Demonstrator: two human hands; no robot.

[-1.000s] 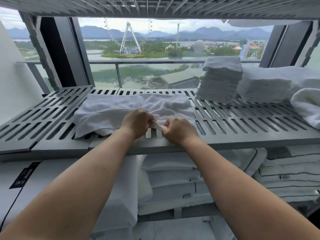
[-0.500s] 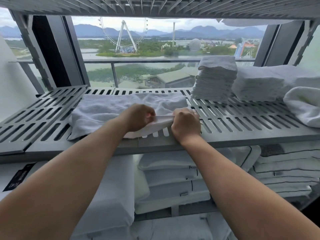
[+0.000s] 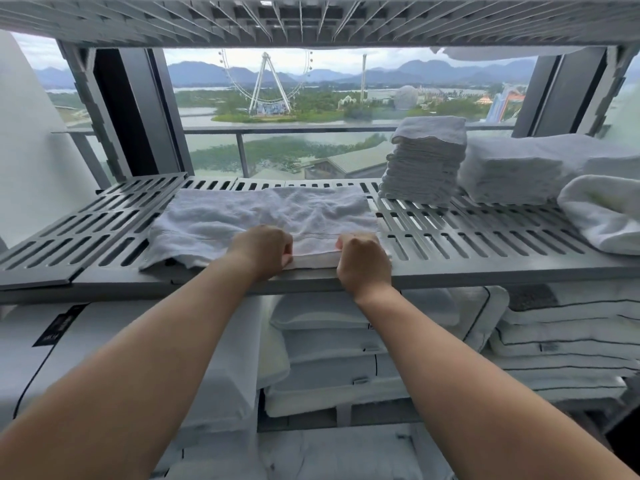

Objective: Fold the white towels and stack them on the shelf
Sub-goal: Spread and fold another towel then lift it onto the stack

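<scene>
Gray slatted shelf is holding a white towel — left hand and right hand are both pinching its near edge. Folded stack is sitting beyond the right hand.

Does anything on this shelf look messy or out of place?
Only the white terry towel on the grey slotted shelf: it lies wrinkled, its left corner askew, while the left hand and right hand grip its near edge. The stack of folded white towels looks neat.
</scene>
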